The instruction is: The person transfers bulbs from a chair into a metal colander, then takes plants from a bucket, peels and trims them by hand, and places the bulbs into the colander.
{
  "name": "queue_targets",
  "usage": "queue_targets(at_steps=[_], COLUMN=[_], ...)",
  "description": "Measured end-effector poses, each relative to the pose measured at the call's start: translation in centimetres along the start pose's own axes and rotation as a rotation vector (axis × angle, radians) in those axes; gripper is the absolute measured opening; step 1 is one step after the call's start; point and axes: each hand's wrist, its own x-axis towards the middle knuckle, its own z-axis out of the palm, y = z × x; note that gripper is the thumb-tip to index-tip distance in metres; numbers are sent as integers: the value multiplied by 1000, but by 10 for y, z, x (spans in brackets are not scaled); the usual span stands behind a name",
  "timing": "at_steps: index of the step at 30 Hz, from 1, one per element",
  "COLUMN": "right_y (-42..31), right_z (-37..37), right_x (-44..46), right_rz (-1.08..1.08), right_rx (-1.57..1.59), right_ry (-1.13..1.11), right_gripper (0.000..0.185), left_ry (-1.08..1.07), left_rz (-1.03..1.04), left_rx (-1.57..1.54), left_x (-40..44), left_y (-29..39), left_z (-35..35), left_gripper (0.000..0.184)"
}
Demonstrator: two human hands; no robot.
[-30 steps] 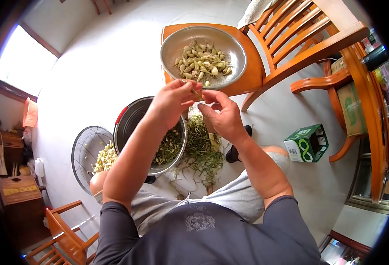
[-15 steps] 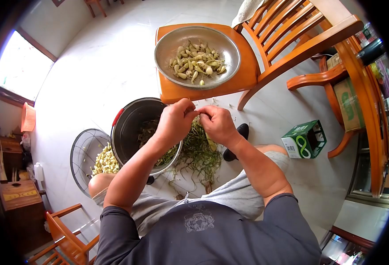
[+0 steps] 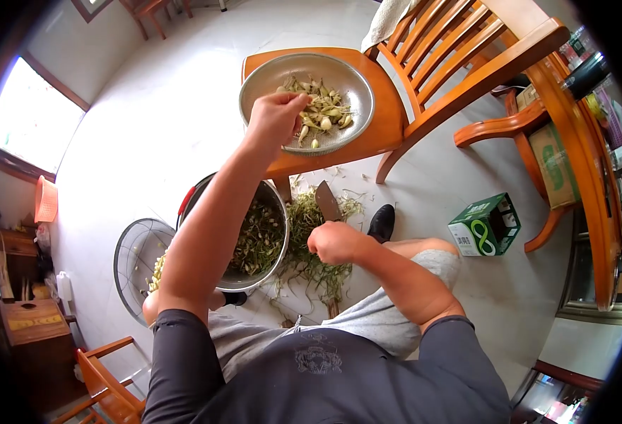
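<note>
Bulbs [image 3: 326, 123]: in the metal colander [image 3: 358, 86], 12 o'clock.
Left hand [image 3: 278, 119]: at the colander's 8 o'clock, fingertips bunched; cannot tell if pinching anything.
Right hand [image 3: 338, 242]: curled, at the cleaver's [image 3: 328, 202] 6 o'clock; grip unclear.

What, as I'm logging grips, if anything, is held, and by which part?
Cannot tell. In the left hand, over the basin, no object shows clearly; the right hand is curled near the knife blade, any grip on its handle hidden.
</note>
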Motion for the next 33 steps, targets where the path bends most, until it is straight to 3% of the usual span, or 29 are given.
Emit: queue_targets(at_steps=[6,10,17,20,21,22,23,24,25,26,28,30,31,33], right_y=[-16,-16,-10,-2,6,16,14,11,20,25,5,-8,-13,-14], right_z=[8,9,7,-10,-15,-20,-31,-39,-37,-35,-49,-58,-60,-56], right_x=[0,1,2,-4,-8,-11,-15,-19,-19,-17,-17,-20,-19,-18], right_rz=[-20,-67,-16,88,133,172,235,293,276,262,346,380,365,278], right_rx=[-99,-124,-95,-123,-108,-94,-140,-184,-190,-194,-103,-45,-31,4], right_ry=[-115,-121,-114,-130,-79,-34,-11,9,92,180,96,20,-13,8], right_gripper=[19,18,16,17,17,17,17,16,14,12,10,10,11,13], left_ry=[-1,-123,-218,-134,-175,-155,-301,-283,-500,-524,-767,-668,-489,-237], left_rz=[-78,-107,-88,-208,-142,-92,73,104,-11,77,-248,-333,-244,-287], left_rx=[-28,-161,-405,-323,-288,-52,251,853,1265,1344,1114,1062,918,845], left_x=[36,38,-47,-101,-108,-122,-122,-150,-160,-169,-156,-140,-134,-109], left_y=[6,5,-7,-55,-97,-124,-176,-195,-193,-215,-201,-183,-179,-182], left_z=[5,-10,-23,-3,5,20,28,36,39,35,25,7,-13,-53], left_gripper=[29,23,18,18,21,27,47,66,80,76,56,38,40,40])
